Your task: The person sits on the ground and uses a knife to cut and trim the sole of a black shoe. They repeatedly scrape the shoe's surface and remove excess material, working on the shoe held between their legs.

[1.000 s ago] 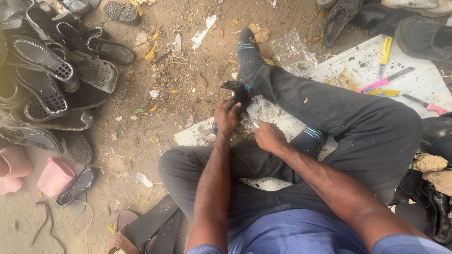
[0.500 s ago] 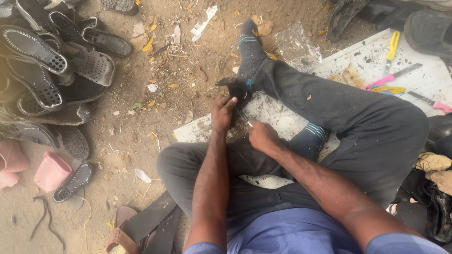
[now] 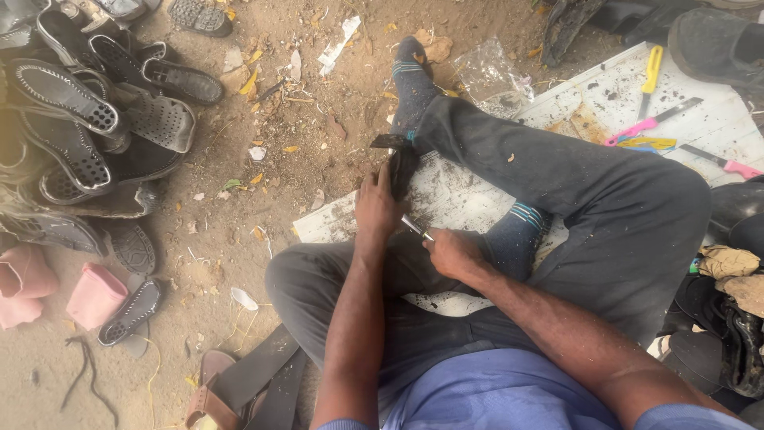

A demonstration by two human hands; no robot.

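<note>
I sit on the ground with legs in dark grey trousers (image 3: 573, 191) and striped socks. My left hand (image 3: 376, 209) grips a black piece of shoe material (image 3: 400, 163), pressed against my outstretched leg over a white board (image 3: 454, 195). My right hand (image 3: 450, 252) is closed on a small metal blade (image 3: 418, 228), whose tip points toward the left hand and the black piece. The two hands are close together, nearly touching.
A pile of black shoes and soles (image 3: 87, 119) lies at the left, with pink pieces (image 3: 94, 295) below it. Yellow and pink handled tools (image 3: 652, 127) lie on the white board at the right. Brown sandal straps (image 3: 239, 390) lie at the bottom. Dirt ground carries scattered scraps.
The hands stay on the black piece and the blade, shifting only slightly. The view has drifted a little.
</note>
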